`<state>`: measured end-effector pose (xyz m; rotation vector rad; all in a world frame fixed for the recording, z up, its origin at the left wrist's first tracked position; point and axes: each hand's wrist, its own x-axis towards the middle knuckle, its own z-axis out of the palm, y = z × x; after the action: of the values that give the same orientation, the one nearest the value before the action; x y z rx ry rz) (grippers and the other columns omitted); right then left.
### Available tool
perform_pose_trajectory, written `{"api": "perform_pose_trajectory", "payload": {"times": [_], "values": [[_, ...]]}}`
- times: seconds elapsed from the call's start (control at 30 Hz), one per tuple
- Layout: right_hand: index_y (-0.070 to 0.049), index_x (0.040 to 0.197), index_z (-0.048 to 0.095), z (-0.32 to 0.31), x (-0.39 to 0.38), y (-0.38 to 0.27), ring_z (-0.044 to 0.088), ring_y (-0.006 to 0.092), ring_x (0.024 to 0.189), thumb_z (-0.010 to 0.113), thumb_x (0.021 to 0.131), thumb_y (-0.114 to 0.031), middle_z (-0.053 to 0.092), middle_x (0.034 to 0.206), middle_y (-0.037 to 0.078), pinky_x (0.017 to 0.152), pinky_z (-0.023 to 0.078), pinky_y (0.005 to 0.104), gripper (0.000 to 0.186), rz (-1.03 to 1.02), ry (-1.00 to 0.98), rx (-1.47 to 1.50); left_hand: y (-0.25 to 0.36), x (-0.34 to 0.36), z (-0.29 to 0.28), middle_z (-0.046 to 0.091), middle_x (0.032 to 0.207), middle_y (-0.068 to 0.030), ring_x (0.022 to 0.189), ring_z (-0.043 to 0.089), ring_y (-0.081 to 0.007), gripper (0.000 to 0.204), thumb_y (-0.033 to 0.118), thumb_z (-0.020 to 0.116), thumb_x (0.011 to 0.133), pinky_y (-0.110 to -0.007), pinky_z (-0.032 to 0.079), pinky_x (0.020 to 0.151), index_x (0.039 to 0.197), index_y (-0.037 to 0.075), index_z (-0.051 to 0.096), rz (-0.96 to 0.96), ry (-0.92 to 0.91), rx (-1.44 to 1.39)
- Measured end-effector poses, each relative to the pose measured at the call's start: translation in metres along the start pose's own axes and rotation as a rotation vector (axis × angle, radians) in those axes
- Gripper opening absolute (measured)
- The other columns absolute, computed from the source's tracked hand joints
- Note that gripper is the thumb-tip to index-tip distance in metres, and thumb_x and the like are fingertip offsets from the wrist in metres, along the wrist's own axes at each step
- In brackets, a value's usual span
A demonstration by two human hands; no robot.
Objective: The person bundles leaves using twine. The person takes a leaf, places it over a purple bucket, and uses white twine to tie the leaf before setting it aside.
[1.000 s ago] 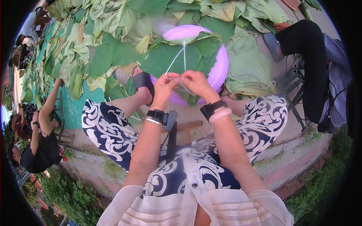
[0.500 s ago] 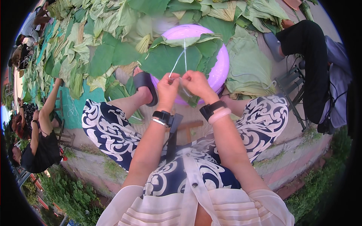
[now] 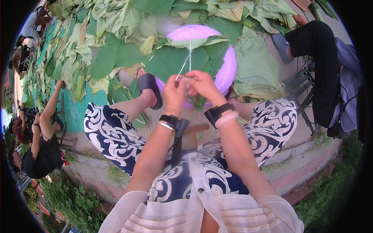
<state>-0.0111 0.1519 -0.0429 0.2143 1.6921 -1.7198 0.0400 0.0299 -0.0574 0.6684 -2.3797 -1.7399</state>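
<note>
A folded bundle of large green leaves [image 3: 175, 62] lies across a round purple basin [image 3: 228, 70] between my feet. White string [image 3: 190, 52] runs over the bundle, and its two strands come down toward me. My left hand [image 3: 173, 91] pinches one strand between thumb and fingertips. Close beside it, my right hand [image 3: 203, 85] has its fingers closed on the other strand, with a loose loop hanging below the fingertips. The two hands nearly touch above the basin's near rim. Exactly how the string crosses between the fingers is too fine to make out.
Heaps of green and wilted leaves [image 3: 112, 23] cover the ground ahead and to the left, partly over a green sheet [image 3: 83, 112]. At right, a person in dark trousers [image 3: 316, 50] sits on a folding stool [image 3: 303, 91]. Other people [image 3: 39, 155] sit at far left.
My right hand has shifted slightly, its fingers working at the string close to my left. The leaf bundle and basin have stayed in place.
</note>
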Motion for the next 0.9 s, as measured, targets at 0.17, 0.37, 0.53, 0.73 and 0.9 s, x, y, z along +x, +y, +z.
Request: {"api": "perform_pose_trajectory", "payload": {"times": [0.17,0.37,0.53,0.73,0.9], "values": [[0.001,0.092,0.058,-0.004,0.001,0.0,0.058,0.0109,0.053,0.054,0.084,-0.009,0.061,0.069,0.006,0.048,0.047,0.023,0.014,-0.026,-0.013,-0.063,0.003,0.0,0.002,0.063,0.071,-0.0038,0.062,0.055,-0.0074,0.013,0.011,0.064,0.083,-0.023,0.046,0.058,0.086,0.0,0.059,-0.012,0.0,0.009],[0.001,0.087,0.057,-0.001,0.001,0.001,0.06,0.0123,0.053,0.056,0.083,-0.01,0.061,0.067,0.006,0.048,0.046,0.025,0.012,-0.049,0.026,-0.144,0.003,0.0,0.0,0.063,0.07,-0.0033,0.062,0.054,-0.0063,0.014,0.012,0.065,0.082,-0.023,0.046,0.057,0.085,0.0,0.06,-0.021,-0.024,-0.013],[0.001,0.085,0.056,0.001,0.002,0.003,0.06,0.0139,0.053,0.057,0.081,-0.01,0.061,0.067,0.007,0.048,0.047,0.0268,0.012,-0.086,0.077,-0.164,0.001,0.0,-0.001,0.063,0.07,-0.0026,0.061,0.053,-0.0056,0.014,0.013,0.064,0.083,-0.022,0.045,0.056,0.085,0.0,0.06,-0.009,-0.026,-0.024],[-0.001,0.083,0.058,0.001,0.012,0.021,0.062,0.0225,0.064,0.062,0.076,-0.016,0.062,0.075,0.012,0.061,0.049,0.0333,0.017,-0.243,0.266,-0.306,-0.008,-0.003,-0.005,0.06,0.066,-0.0004,0.058,0.05,-0.0049,0.014,0.013,0.063,0.084,-0.021,0.042,0.053,0.08,0.0,0.059,-0.059,-0.014,-0.063],[-0.003,0.083,0.06,-0.005,0.019,0.029,0.061,0.03,0.079,0.063,0.073,-0.02,0.061,0.082,0.013,0.07,0.047,0.0374,0.02,-0.306,0.463,-0.446,-0.029,-0.004,-0.009,0.059,0.065,-0.001,0.058,0.052,-0.0059,0.014,0.014,0.063,0.085,-0.021,0.043,0.053,0.079,0.001,0.059,-0.124,0.013,-0.023]]}}
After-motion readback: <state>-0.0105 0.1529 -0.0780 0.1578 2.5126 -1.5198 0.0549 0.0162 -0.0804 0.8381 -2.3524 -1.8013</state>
